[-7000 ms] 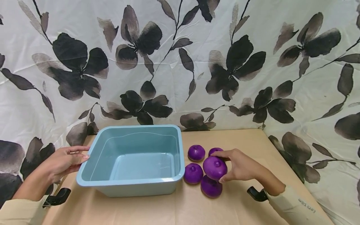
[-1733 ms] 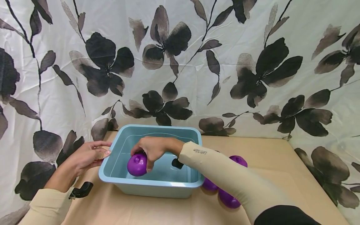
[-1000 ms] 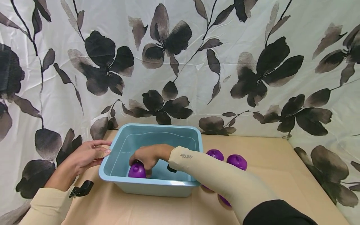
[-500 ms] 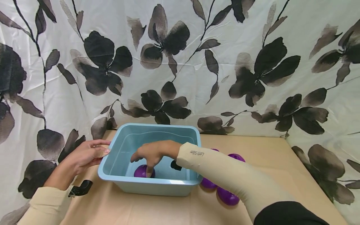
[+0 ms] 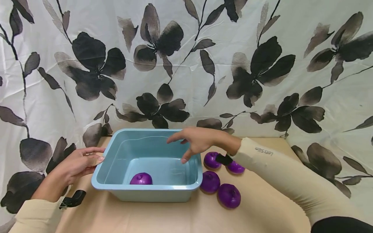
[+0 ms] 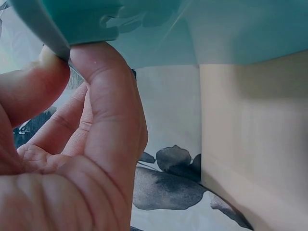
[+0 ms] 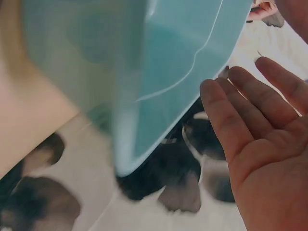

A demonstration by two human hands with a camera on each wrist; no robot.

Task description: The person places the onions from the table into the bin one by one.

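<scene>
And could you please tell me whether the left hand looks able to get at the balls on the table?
Probably not as things stand: the left hand is pinching the tub, which stands between that hand and the balls.

- Toward 8 o'clock in the head view, a cream left sleeve (image 5: 35, 215) is covering the forearm, its smooth, thin-looking cloth ending in a plain cuff short of the bare left hand (image 5: 77, 163).
- A curved, glossy black wrist piece (image 5: 74, 199) is jutting out beside that cuff.
- Toward 4 o'clock, a matching cream right sleeve (image 5: 291, 178) is stretching up from the bare right hand (image 5: 198, 140), wrinkling along its underside.
- Small dark lettering (image 5: 263, 151), seemingly "LetsSlim", is marking it near the cuff.
- Between 4 and 5 o'clock, a second black piece (image 5: 223, 159) is showing at the wrist.
- Black cloth (image 5: 341, 225) is overlapping the sleeve's upper end.
</scene>
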